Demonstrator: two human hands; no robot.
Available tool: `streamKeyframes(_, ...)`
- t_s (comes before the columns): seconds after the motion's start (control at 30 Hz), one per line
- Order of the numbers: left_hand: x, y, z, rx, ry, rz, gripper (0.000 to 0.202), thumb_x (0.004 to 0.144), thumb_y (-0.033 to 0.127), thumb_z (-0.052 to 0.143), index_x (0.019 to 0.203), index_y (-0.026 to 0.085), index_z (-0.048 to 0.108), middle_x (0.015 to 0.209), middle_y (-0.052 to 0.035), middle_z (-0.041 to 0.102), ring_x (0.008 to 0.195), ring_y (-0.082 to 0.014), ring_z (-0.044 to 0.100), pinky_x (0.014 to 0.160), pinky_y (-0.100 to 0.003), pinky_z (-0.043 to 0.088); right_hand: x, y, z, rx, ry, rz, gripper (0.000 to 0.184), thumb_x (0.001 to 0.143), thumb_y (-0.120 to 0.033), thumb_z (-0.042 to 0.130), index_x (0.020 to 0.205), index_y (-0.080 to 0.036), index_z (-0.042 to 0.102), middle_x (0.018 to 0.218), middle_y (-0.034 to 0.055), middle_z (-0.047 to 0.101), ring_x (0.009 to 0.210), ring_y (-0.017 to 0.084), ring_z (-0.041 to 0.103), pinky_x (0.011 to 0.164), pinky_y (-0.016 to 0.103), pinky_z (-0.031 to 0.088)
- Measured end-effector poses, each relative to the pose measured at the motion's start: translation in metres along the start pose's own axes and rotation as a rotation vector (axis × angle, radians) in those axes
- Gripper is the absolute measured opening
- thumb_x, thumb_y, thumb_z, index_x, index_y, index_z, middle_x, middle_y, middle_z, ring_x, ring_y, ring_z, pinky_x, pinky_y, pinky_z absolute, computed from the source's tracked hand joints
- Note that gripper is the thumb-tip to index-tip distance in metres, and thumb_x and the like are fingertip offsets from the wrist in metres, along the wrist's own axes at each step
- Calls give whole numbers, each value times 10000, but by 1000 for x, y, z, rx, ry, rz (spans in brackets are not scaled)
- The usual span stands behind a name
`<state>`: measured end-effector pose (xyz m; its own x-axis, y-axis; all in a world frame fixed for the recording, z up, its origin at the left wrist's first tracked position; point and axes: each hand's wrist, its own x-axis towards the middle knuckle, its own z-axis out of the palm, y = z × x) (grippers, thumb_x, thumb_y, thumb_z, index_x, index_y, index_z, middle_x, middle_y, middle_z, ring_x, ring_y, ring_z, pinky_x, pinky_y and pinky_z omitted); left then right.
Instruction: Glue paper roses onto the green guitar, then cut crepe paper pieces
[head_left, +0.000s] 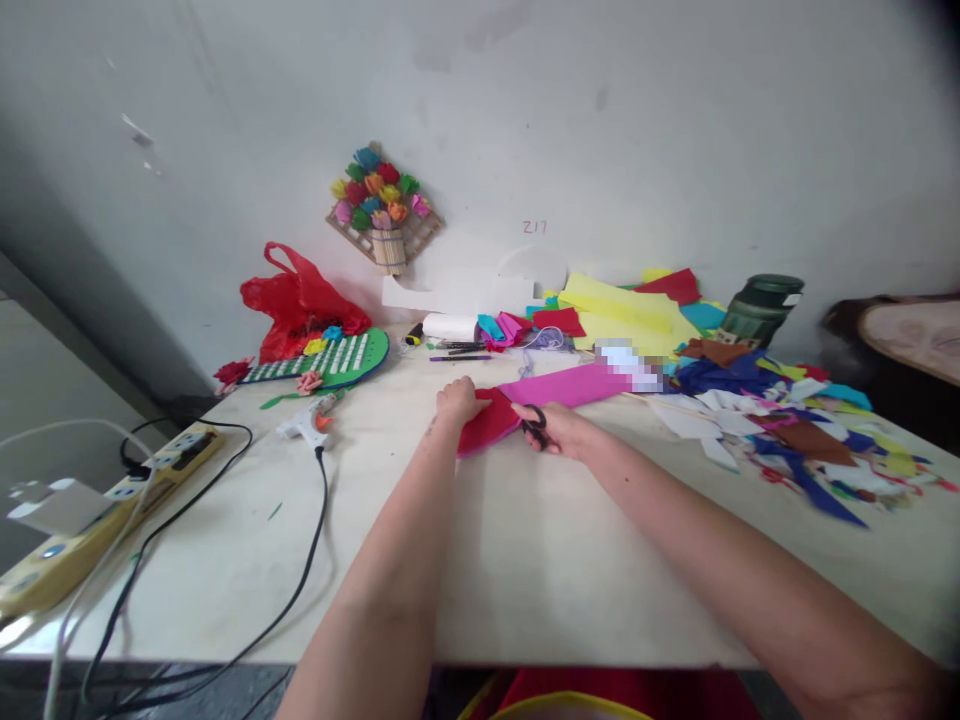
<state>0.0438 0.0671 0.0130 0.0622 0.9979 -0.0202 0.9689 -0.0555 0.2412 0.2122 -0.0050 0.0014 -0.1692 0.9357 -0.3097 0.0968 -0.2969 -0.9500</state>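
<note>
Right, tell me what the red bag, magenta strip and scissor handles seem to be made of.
Red bag: thin, glossy plastic, by its shiny crumpled folds.
Magenta strip: matte paper or felt, I can't tell which; it lies flat without shine.
Scissor handles, in the right hand: probably smooth plastic, judging by the rounded black loops.

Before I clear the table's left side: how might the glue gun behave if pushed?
The glue gun looks like rigid plastic, so it probably won't flex. Its black cord trails across the table, so it may drag or twist the glue gun. With that angular, handled shape, rolling seems unlikely.
</note>
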Motion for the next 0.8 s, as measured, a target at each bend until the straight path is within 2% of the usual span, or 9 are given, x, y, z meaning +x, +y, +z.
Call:
streamKeyframes(0.13, 8, -4, -5, -51, -98, -5, 499, 671, 539, 587, 1009, 173, 562, 1087, -133, 621, 991, -265, 571, 759, -303, 416, -3, -2, 2, 3, 14, 7, 358, 751, -475, 596, 655, -149, 485, 437, -4, 525, 329, 62, 445, 225, 136, 196)
streamKeyframes(0.27, 12, -10, -6, -207, -67, -3, 391, 577, 520, 669, 754, 178, 603, 884, -105, 672, 893, -274, 605, 690, -296, 421, -4, 0, 0, 15, -1, -18, 399, 716, -519, 611, 636, -147, 492, 455, -3, 530, 340, 61, 459, 231, 137, 193)
streamKeyframes(0.33, 13, -14, -6, -354, -43, 10, 374, 524, 476, 720, 699, 174, 587, 775, -78, 670, 824, -268, 616, 650, -294, 427, -5, 1, -2, 27, -13, -38, 404, 705, -528, 615, 642, -145, 502, 470, -2, 537, 346, 62, 469, 235, 138, 192)
streamKeyframes(0.43, 11, -20, -8, -674, -114, 14, 403, 478, 407, 773, 729, 159, 580, 664, -45, 653, 705, -239, 625, 589, -285, 442, -8, 3, -3, 52, -23, -73, 408, 698, -535, 615, 647, -145, 509, 481, -1, 545, 342, 57, 463, 241, 140, 185)
streamKeyframes(0.57, 6, -25, -11, -1061, -344, 2, 480, 458, 363, 810, 832, 139, 609, 701, -65, 677, 656, -232, 637, 587, -312, 484, -10, 5, -4, 86, -32, -117, 429, 685, -560, 610, 634, -148, 500, 477, -7, 545, 333, 53, 447, 254, 146, 166)
streamKeyframes(0.67, 2, -27, -15, -1176, -452, 14, 450, 471, 336, 814, 821, 114, 639, 755, -95, 690, 673, -236, 644, 616, -332, 508, -11, 6, -5, 95, -39, -122, 447, 677, -580, 605, 627, -149, 501, 483, -13, 548, 337, 50, 445, 269, 150, 175)
streamKeyframes(0.8, 0, -29, -18, -1271, -494, 42, 421, 486, 284, 817, 831, 112, 648, 759, -86, 694, 654, -211, 643, 618, -321, 522, -11, 6, -6, 102, -67, -109, 482, 658, -618, 592, 618, -145, 511, 494, -11, 556, 336, 53, 454, 278, 164, 201)
